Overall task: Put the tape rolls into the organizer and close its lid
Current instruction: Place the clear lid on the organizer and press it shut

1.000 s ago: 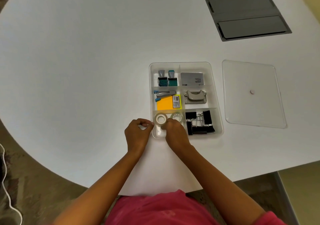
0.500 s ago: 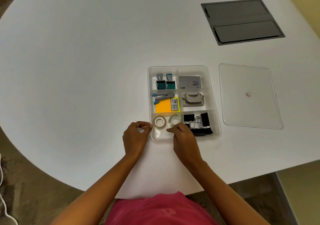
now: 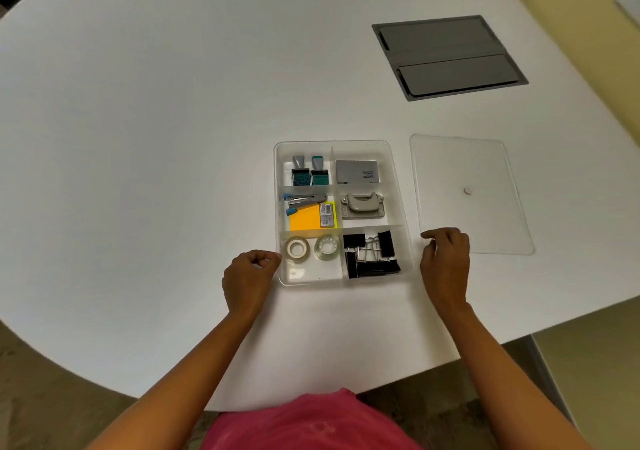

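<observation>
A clear plastic organizer (image 3: pixel 398 186) with six compartments lies on the white table. Two clear tape rolls, one on the left (image 3: pixel 297 249) and one on the right (image 3: pixel 327 247), lie flat side by side in its near-left compartment. The clear lid (image 3: pixel 464 172) lies flat on the table to the right of the organizer. My left hand (image 3: pixel 247 278) rests against the organizer's near-left corner with its fingers curled and nothing in them. My right hand (image 3: pixel 445 262) hovers at the lid's near-left corner, fingers bent, holding nothing.
Other compartments hold two stamps (image 3: pixel 308 172), a grey box (image 3: pixel 356 171), a stapler with orange sticky notes (image 3: pixel 308 215), a hole punch (image 3: pixel 362 205) and black binder clips (image 3: pixel 372 255). A grey cable hatch (image 3: pixel 446 56) is set in the table far right.
My right hand left the tape compartment and moved right to the lid's near-left corner. The left hand stayed at the organizer's corner. The camera view shifted slightly.
</observation>
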{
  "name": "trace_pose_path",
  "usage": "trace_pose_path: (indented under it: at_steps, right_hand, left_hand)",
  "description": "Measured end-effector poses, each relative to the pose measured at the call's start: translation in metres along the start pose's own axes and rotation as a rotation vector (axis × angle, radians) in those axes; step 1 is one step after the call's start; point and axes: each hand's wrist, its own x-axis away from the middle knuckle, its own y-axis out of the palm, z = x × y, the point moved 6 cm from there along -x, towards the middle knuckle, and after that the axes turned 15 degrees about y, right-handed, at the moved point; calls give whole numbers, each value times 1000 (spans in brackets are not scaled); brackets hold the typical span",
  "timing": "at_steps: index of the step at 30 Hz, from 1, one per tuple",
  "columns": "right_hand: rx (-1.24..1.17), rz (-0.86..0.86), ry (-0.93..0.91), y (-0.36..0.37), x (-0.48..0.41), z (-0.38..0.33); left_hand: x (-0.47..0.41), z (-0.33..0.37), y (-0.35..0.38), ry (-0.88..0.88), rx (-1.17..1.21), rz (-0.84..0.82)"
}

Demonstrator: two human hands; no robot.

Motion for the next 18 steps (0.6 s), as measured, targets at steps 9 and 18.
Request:
trace_pose_path:
  at_steps: [9, 18]
  right_hand:
    - [198, -210, 210, 41, -27, 30]
    - [349, -111, 162, 35, -32, 21]
  left_hand:
    - [0, 8, -14, 50, 17, 60]
    - [13, 10, -17, 51, 34, 61]
